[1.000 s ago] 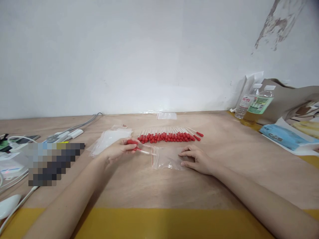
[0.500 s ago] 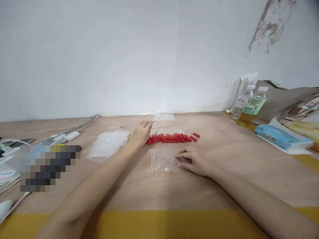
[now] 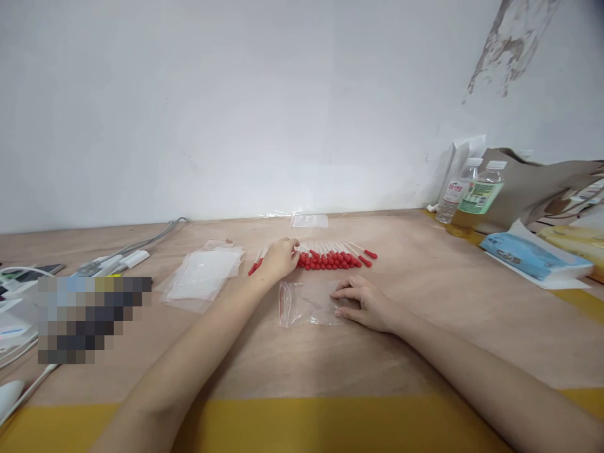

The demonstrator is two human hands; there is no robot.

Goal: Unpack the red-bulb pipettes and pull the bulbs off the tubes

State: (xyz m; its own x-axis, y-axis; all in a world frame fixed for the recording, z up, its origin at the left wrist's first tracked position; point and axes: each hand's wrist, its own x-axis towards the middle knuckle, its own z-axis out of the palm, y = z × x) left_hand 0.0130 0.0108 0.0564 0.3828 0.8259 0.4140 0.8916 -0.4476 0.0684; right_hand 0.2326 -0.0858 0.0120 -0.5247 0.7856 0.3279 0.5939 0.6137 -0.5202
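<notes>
A row of several clear droppers with red bulbs (image 3: 335, 258) lies on the brown table (image 3: 302, 352). My left hand (image 3: 279, 258) rests at the row's left end, fingers curled around one or two droppers whose red bulbs (image 3: 255, 267) stick out to the left. A small clear zip bag with a red seal strip (image 3: 304, 303) lies just in front of the row. My right hand (image 3: 365, 301) lies flat on the bag's right part, fingers stretched out.
A stack of clear bags (image 3: 202, 276) lies to the left. Cables and white adapters (image 3: 117, 259) are further left. Two bottles (image 3: 472, 196), a blue tissue pack (image 3: 533, 256) and a brown paper bag (image 3: 542, 182) stand at the right. A white wall is behind.
My left hand put a dropper towards the bag, reached to the row, and now has closed on droppers at the row's left end, drawing them leftward. My right hand stayed on the bag.
</notes>
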